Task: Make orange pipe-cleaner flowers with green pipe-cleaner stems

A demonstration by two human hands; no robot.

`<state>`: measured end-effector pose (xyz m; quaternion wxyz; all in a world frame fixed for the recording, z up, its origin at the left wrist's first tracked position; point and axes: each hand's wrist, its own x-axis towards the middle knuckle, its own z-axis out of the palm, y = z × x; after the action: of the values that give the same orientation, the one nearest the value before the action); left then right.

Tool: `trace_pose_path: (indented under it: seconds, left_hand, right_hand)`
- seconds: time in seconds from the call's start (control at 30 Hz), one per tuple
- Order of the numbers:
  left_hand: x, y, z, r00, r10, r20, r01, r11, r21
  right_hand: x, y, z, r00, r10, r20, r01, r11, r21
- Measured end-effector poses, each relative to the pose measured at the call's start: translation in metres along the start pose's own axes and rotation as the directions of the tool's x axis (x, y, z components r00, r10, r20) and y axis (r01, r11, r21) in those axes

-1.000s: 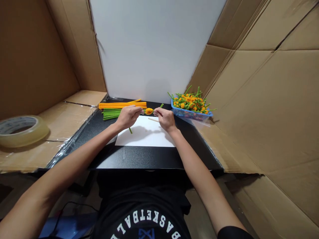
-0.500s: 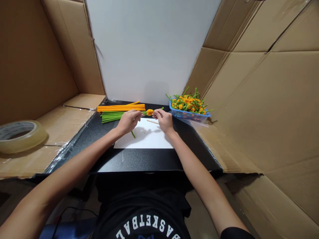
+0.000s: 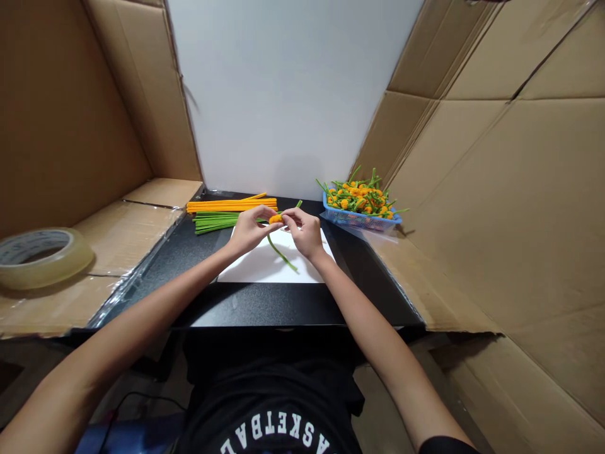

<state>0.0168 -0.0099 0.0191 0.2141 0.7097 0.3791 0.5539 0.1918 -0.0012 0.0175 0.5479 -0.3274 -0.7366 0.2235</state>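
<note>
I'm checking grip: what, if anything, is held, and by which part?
The left hand and right hand pinch a fuzzy orange-and-green piece at its orange part; exact contacts are unclear.

The bud (image 3: 275,219) is orange, its stem (image 3: 282,255) green

The left arm (image 3: 155,309) and right arm (image 3: 378,331) slant from the near corners toward the far middle. The left hand (image 3: 249,231) curls thumb and fingers rightward; the right hand (image 3: 306,236), just beside it, pinches with bent fingers.
</note>
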Motion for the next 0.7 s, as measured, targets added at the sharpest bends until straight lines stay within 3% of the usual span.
trace_pose_path:
  seconds: [0.13, 0.27, 0.5, 0.7]
  left_hand:
    - [0.0, 0.002, -0.001, 0.998, 0.062, -0.001, -0.062, 0.998, 0.026]
    - [0.002, 0.001, -0.007, 0.986, 0.149, 0.074, -0.151, 0.988, 0.02]
    - [0.0, -0.001, -0.012, 0.937, 0.321, 0.138, -0.338, 0.932, 0.133]
    - [-0.001, -0.002, -0.011, 0.905, 0.397, 0.156, -0.42, 0.894, 0.158]
  right_hand:
    - [0.002, -0.005, -0.001, 0.998, 0.063, 0.004, -0.063, 0.997, 0.038]
    - [0.006, -0.003, -0.005, 0.996, 0.076, 0.042, -0.08, 0.993, 0.084]
    - [0.011, 0.001, -0.012, 0.985, 0.119, 0.123, -0.137, 0.98, 0.143]
    - [0.011, 0.003, -0.01, 0.975, 0.167, 0.148, -0.204, 0.936, 0.287]
